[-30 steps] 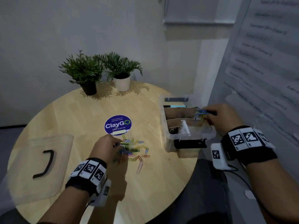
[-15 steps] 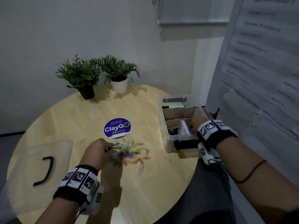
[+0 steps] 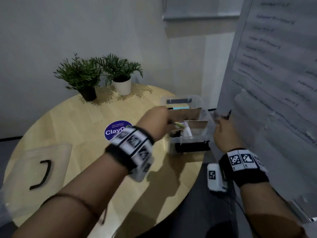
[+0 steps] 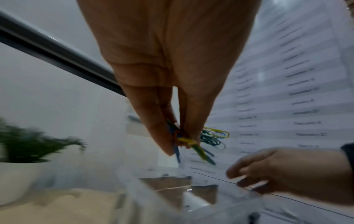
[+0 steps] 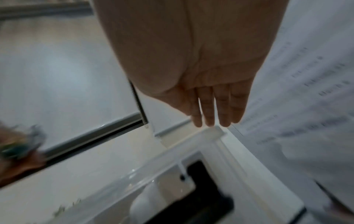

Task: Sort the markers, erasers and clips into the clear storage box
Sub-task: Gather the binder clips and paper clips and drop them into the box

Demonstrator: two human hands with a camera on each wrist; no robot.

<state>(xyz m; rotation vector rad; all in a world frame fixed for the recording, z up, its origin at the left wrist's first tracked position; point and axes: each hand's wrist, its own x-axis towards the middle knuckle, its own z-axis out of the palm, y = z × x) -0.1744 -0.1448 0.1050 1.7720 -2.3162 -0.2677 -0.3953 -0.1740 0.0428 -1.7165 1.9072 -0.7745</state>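
Observation:
My left hand (image 3: pixel 158 122) (image 4: pixel 181 141) hovers over the clear storage box (image 3: pixel 205 137) at the table's right edge and pinches a bunch of coloured paper clips (image 4: pixel 207 138) (image 3: pixel 178 124) between thumb and fingertips. The box (image 4: pixel 201 210) has cardboard dividers; black clips (image 3: pixel 175 134) lie in its near compartment and a teal marker (image 3: pixel 180 108) at its far end. My right hand (image 3: pixel 224 133) (image 5: pixel 216 109) floats just right of the box with straight fingers and holds nothing. My left forearm hides the spot where the loose clips lay.
The box's clear lid (image 3: pixel 34 170) with a black handle lies at the table's left. Two potted plants (image 3: pixel 96 74) stand at the back. A round blue ClayGo sticker (image 3: pixel 113 131) sits mid-table. A whiteboard with printed lists (image 3: pixel 274 74) rises close on the right.
My left hand has lifted a bunch of clips from the pile and carried it right, over the box. My right hand has drawn out of the box to its right side, empty.

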